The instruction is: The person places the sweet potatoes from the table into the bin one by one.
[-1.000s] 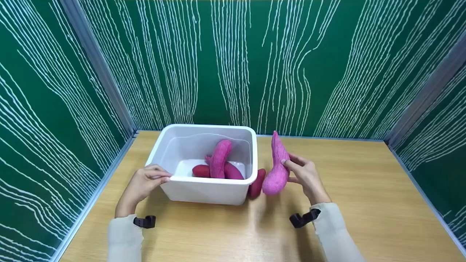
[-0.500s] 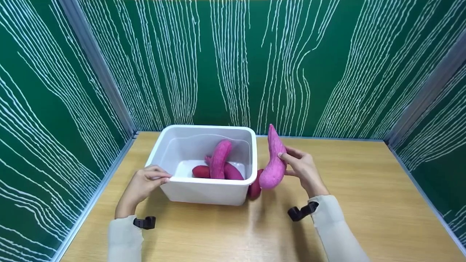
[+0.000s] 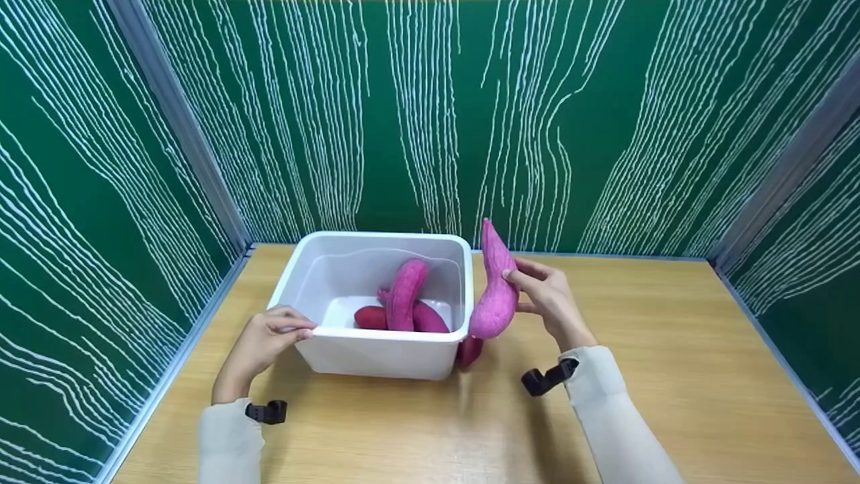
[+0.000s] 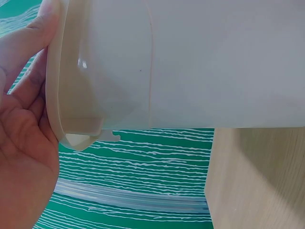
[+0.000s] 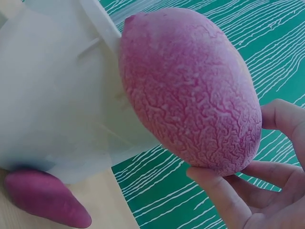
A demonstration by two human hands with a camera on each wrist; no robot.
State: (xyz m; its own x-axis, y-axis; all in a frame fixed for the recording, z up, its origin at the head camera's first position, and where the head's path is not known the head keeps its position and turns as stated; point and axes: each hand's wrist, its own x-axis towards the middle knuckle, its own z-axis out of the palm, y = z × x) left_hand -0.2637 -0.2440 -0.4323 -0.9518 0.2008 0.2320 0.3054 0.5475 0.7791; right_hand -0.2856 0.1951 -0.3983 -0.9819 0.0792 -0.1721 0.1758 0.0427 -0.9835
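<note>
My right hand (image 3: 547, 289) pinches a large pink sweet potato (image 3: 496, 289) between thumb and fingers, raised beside the right wall of a white plastic bin (image 3: 383, 355). Its narrow tip points up and its fat end hangs lower, overlapping the bin's rim in the head view. Wrinkled skin shows on this sweet potato (image 5: 190, 86) in the right wrist view. With thumb and fingers, my left hand (image 3: 265, 343) grips the bin's front left rim (image 4: 55, 86). Inside the bin lie several sweet potatoes (image 3: 405, 296), pink and red, partly stacked.
A dark red sweet potato (image 3: 470, 351) lies on the wooden table (image 3: 672, 376) against the bin's right side, partly covered by the held one. Green panels (image 3: 416, 114) with white wavy lines stand behind and on both sides, joined by grey metal posts (image 3: 181, 121).
My right hand has carried the pink sweet potato up and left toward the bin, so it now covers part of the red one. The left hand and bin stay almost still.
</note>
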